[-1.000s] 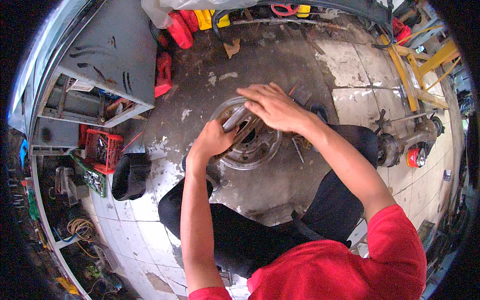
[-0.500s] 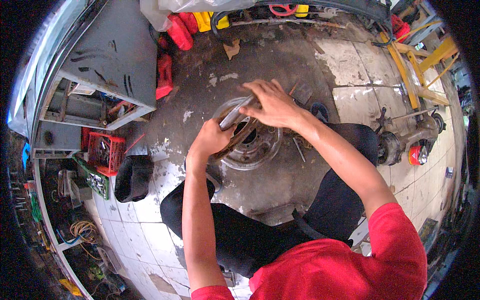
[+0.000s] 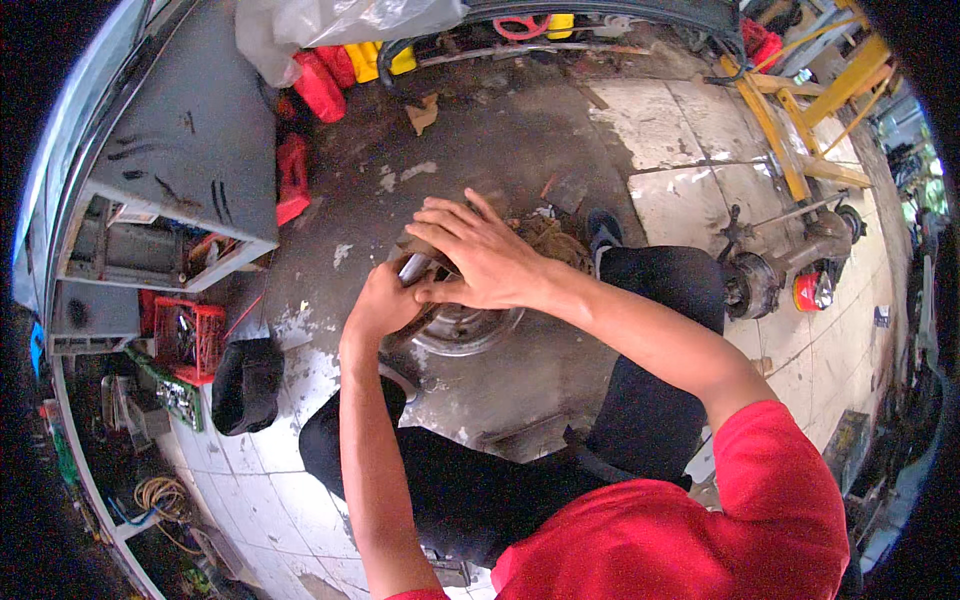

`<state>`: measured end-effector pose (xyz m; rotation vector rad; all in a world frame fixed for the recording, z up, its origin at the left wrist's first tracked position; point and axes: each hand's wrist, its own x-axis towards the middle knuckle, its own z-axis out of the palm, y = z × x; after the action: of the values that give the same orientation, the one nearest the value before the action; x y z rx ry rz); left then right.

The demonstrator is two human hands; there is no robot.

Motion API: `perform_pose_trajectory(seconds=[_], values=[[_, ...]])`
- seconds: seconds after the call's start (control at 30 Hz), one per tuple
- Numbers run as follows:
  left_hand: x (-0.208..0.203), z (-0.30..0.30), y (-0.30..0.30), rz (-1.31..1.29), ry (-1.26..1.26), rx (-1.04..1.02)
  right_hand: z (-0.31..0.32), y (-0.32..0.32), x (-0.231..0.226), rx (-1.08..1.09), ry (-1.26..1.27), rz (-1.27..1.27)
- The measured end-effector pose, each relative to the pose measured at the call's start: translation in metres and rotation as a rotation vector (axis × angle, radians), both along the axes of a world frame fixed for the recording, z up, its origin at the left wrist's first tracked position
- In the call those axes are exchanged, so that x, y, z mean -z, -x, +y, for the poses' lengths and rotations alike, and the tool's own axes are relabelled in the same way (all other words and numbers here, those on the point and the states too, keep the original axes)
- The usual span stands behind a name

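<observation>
My left hand [image 3: 383, 305] is closed around a round metal part with a shiny edge [image 3: 413, 267], held tilted. My right hand [image 3: 482, 252] lies across the top of that part, fingers stretched out and apart, thumb toward the left hand. Its palm hides much of the part, so its exact kind is unclear. Beneath both hands a silvery steel wheel rim [image 3: 468, 336] lies on the dark floor, mostly covered by my hands and the part.
A grey metal cabinet [image 3: 190, 140] stands left, with a red crate [image 3: 190, 340] and a black boot-like item [image 3: 247, 385] below it. Red containers [image 3: 292, 180] line the cabinet. At right are a greasy axle-like part [image 3: 760, 280], a red can [image 3: 812, 291] and a yellow frame [image 3: 775, 135].
The view has shifted, and both hands with the metal part cover more of the wheel rim. My right hand has slid over the part, its fingers more spread.
</observation>
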<state>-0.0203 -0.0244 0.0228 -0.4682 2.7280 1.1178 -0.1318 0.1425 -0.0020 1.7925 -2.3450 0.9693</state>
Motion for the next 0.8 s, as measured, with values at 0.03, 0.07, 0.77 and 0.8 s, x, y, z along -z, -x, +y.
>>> perform_pose_trajectory(seconds=[0.03, 0.07, 0.77, 0.8], values=[[0.008, -0.002, 0.001, 0.014, 0.023, -0.035, 0.000, 0.007, 0.003, 0.061, -0.035, -0.034], [0.011, -0.003, 0.002, -0.015, 0.010, -0.048, -0.001, 0.017, 0.005, 0.121, -0.069, -0.069], [0.003, 0.005, 0.004, 0.055, -0.012, -0.061, 0.001, 0.022, -0.007, 0.193, -0.153, -0.039], [0.001, 0.006, 0.004, 0.052, -0.011, -0.077, 0.000, 0.014, -0.006, 0.206, -0.116, 0.007]])
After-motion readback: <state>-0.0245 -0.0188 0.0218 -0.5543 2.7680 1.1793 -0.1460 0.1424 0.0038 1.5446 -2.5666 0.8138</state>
